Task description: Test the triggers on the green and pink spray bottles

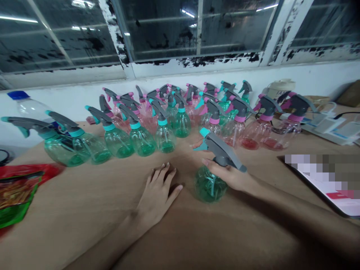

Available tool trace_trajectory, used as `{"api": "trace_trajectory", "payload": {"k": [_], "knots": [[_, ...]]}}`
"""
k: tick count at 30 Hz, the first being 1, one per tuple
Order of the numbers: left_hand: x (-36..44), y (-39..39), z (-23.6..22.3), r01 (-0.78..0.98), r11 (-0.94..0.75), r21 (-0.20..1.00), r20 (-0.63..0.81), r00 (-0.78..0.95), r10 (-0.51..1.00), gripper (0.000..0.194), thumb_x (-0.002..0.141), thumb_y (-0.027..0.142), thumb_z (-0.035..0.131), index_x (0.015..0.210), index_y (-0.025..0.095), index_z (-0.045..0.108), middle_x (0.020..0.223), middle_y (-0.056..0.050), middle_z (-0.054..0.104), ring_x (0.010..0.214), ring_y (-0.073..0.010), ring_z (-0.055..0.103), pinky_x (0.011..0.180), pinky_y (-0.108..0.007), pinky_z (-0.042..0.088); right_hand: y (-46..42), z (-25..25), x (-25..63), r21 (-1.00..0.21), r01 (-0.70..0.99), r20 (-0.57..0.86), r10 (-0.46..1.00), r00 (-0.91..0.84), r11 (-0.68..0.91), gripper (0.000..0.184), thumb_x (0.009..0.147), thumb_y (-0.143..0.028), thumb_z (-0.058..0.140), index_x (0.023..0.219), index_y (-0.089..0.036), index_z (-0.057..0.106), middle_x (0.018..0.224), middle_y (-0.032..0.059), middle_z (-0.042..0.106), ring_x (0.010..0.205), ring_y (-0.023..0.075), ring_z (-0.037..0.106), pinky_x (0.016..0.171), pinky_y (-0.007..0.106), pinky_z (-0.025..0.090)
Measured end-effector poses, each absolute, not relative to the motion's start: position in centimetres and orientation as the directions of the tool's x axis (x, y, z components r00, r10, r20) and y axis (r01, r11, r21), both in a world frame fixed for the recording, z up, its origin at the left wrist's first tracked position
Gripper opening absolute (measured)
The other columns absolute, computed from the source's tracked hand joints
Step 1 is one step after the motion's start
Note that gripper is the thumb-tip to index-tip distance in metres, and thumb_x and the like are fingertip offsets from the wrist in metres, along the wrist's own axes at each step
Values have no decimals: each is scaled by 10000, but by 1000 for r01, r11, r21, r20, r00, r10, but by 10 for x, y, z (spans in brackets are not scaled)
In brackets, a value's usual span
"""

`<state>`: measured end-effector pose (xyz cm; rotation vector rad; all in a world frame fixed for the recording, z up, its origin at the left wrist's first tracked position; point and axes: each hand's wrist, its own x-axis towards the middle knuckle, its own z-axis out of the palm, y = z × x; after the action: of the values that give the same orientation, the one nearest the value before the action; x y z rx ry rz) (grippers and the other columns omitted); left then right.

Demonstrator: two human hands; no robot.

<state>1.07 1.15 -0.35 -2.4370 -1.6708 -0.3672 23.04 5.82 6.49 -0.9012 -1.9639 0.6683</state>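
Note:
My right hand [227,173] is wrapped round the neck of a green spray bottle [209,187] with a grey head and teal nozzle. The bottle is upright, low over or on the table; I cannot tell which. Flat on the wood, fingers stretched out, lies my left hand [157,195], just left of that bottle and holding nothing. Beyond it, a front row of green spray bottles [144,142] runs to the left. Clear-pink spray bottles [253,137] with pink collars stand at the right. Several more, pink and green, crowd behind them.
A red and green snack packet [19,191] lies at the left edge. A blue-capped plastic bottle [30,107] stands behind it. At the right are a tablet-like screen [332,187], white devices with cables [329,125], and a beige container [278,90]. Windows line the wall.

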Motion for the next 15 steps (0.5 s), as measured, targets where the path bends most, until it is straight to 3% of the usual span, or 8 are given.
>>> {"api": "trace_trajectory", "payload": {"k": [3, 11, 15], "knots": [[11, 11, -3, 933, -359, 0, 303, 342, 889, 435, 928, 443, 393, 1247, 164, 494, 1352, -135, 452, 1246, -284, 392, 996, -499, 343, 59, 68, 230, -722, 353, 485, 799, -355, 595, 148, 755, -261, 514, 877, -267, 598, 743, 1, 607, 494, 143, 474, 558, 314, 464], [12, 12, -4, 935, -353, -10, 287, 341, 895, 450, 925, 434, 410, 1256, 139, 486, 1346, -147, 455, 1246, -287, 391, 1002, -499, 338, 53, 77, 230, -717, 374, 476, 805, -353, 588, 189, 808, -414, 528, 735, -239, 515, 530, -52, 497, 459, 123, 483, 532, 287, 438], [11, 12, -5, 934, -358, -11, 294, 346, 891, 445, 925, 434, 412, 1257, 146, 484, 1345, -142, 456, 1247, -287, 391, 999, -501, 339, 57, 73, 230, -737, 337, 466, 801, -376, 586, 209, 811, -433, 537, 822, -226, 561, 574, -40, 549, 501, 128, 536, 543, 284, 451]]}}
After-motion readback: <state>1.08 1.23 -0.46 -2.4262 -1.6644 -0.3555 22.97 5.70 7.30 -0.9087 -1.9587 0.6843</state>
